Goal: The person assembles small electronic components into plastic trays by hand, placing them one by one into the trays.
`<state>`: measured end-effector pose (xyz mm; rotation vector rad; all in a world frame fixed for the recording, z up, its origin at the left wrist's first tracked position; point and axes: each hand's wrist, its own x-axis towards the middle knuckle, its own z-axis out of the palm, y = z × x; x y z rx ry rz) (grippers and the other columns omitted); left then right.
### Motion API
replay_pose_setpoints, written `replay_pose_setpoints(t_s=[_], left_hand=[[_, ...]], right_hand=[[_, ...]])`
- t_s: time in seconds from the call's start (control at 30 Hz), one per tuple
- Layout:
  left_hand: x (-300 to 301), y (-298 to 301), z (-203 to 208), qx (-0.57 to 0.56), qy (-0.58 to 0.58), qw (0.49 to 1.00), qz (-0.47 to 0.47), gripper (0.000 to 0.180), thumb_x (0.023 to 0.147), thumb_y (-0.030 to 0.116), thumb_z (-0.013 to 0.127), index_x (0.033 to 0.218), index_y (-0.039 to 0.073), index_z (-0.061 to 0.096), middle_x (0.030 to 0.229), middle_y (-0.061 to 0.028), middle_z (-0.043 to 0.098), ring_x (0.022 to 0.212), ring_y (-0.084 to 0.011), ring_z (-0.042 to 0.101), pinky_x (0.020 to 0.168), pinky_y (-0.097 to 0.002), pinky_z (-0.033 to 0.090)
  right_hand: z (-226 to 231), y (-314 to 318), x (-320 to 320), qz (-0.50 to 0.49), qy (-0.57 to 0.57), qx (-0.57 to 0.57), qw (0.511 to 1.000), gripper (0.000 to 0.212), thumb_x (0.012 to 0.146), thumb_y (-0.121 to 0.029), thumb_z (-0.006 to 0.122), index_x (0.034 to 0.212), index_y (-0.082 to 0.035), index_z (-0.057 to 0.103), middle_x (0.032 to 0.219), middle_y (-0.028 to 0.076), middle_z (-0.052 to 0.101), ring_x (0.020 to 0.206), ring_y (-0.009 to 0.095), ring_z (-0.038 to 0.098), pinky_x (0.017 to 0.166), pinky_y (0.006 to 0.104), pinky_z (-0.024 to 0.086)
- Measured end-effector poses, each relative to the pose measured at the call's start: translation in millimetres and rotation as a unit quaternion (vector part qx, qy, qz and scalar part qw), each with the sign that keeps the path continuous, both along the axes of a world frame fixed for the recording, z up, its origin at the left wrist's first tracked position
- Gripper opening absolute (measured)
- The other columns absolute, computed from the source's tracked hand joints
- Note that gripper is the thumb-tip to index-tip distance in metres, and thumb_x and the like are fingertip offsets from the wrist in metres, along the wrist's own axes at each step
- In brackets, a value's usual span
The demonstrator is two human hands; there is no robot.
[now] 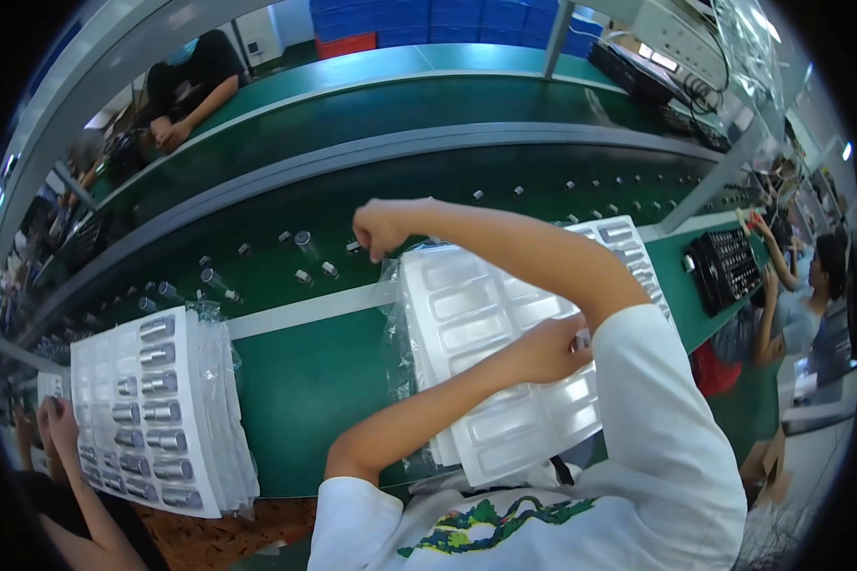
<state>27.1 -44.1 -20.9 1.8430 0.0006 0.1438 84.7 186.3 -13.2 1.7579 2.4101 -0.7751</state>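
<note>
My right hand [383, 228] reaches leftward across my body over the green conveyor belt [286, 202], its fingers closed. Right at its fingertips is a small silver part [354, 246]; whether they grip it I cannot tell. Closer to me, my left hand [554, 348] is closed around a small shiny metal piece [578, 344], mostly hidden by the fingers. That hand is above a stack of white plastic blister trays [476, 347]. Most visible pockets in the top tray are bare, while silver cylinders [619, 234] fill some at its far right corner.
Small metal parts and clear cylinders [305, 244] are scattered on the belt. To the left, another tray stack [195, 419] holds silver cylinders, with a co-worker's hand [59, 423] beside it. A black tray [726, 266] lies at right near another person. A metal post [709, 190] rises there.
</note>
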Motion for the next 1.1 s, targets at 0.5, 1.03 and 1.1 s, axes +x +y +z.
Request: replay_pose_setpoints(t_s=[0.5,1.03,1.1], left_hand=[[6.1,30.3,15.1,-0.607,-0.016,0.793,0.054,0.033,0.099,0.006,0.057,0.131,-0.002,0.054,0.116,-0.0193,0.064,0.118,-0.0327,0.063,0.102,-0.0326,0.053],[5.0,22.2,6.9,-0.504,0.012,0.864,0.02,0.037,0.083,-0.007,0.073,0.118,-0.003,0.062,0.112,-0.014,0.068,0.106,-0.0199,0.067,0.092,-0.0315,0.057],[1.5,24.9,4.3,-0.492,0.017,0.87,-0.004,0.036,0.083,-0.006,0.074,0.118,-0.004,0.064,0.112,-0.015,0.069,0.101,-0.0199,0.068,0.088,-0.0315,0.058]], right_hand=[[94.1,-371.7,116.2,-0.434,0.685,0.22,0.542,0.036,0.097,-0.004,0.062,0.131,0.003,0.055,0.116,0.012,0.066,0.098,0.014,0.065,0.083,0.0232,0.056],[35.8,-395.6,57.9,-0.448,0.55,0.332,0.621,0.041,0.073,0.013,0.08,0.11,0.004,0.065,0.11,0.011,0.064,0.095,0.015,0.066,0.077,0.0264,0.056],[38.3,-395.4,56.3,-0.461,0.526,0.324,0.636,0.041,0.073,0.01,0.082,0.11,0.004,0.067,0.11,0.012,0.065,0.094,0.016,0.067,0.078,0.0271,0.056]])
